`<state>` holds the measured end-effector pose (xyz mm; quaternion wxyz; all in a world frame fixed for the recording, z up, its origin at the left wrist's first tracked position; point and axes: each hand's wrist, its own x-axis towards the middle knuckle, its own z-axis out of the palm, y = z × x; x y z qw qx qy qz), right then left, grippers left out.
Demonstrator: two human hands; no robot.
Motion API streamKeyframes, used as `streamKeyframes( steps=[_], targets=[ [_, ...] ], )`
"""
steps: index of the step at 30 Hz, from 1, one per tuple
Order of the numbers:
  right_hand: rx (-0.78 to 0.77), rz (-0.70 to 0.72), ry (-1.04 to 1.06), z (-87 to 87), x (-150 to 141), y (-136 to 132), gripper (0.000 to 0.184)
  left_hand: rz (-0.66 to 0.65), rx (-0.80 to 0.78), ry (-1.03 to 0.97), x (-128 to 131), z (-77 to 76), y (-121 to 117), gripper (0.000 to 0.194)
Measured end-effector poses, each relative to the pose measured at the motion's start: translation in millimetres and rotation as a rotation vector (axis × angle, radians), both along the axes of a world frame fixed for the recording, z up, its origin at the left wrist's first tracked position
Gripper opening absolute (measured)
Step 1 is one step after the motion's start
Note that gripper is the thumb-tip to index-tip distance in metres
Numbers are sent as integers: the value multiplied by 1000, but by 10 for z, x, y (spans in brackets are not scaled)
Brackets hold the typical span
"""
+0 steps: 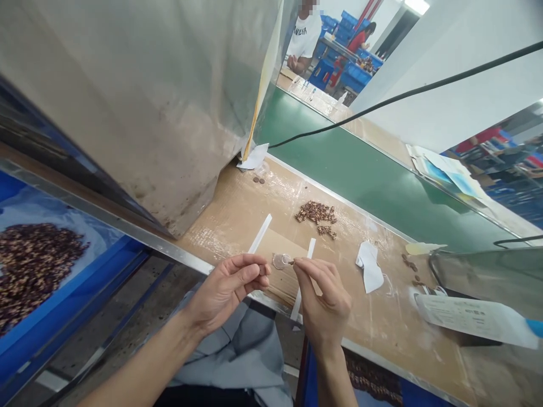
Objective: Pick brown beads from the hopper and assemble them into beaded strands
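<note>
Cardboard bench [382, 316], blue bin [85, 299] of pellets [34, 271], right fingers [307, 267] pinching one, left fingers [246, 265] narrow

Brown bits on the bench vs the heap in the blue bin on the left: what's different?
The heap in the blue bin is far larger and denser than the bench pile. The heap is one mound on a pale liner; the bench pile is two thin clumps on tan board. Both look like small speckled brown pieces.

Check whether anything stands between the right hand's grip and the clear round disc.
Nothing visible does: the small brown piece pinched in the right hand's grip sits right at the edge of the clear round disc, with no other object between them.
</note>
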<state>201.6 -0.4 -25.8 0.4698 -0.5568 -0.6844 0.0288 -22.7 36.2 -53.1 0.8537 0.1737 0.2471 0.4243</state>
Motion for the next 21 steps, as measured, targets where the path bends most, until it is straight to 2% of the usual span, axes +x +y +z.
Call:
streamKeyframes(
  steps=[8,18,21],
  targets=[
    [39,28,-102,-90,5,-33,31,20,-1,3,56,10,-4,29],
    [31,15,-110,-109,3,-29,27,12,6,0,42,-5,-16,30],
    [41,0,-58,-76,-2,-64,28,-7,11,18,28,8,-12,29]
  ],
)
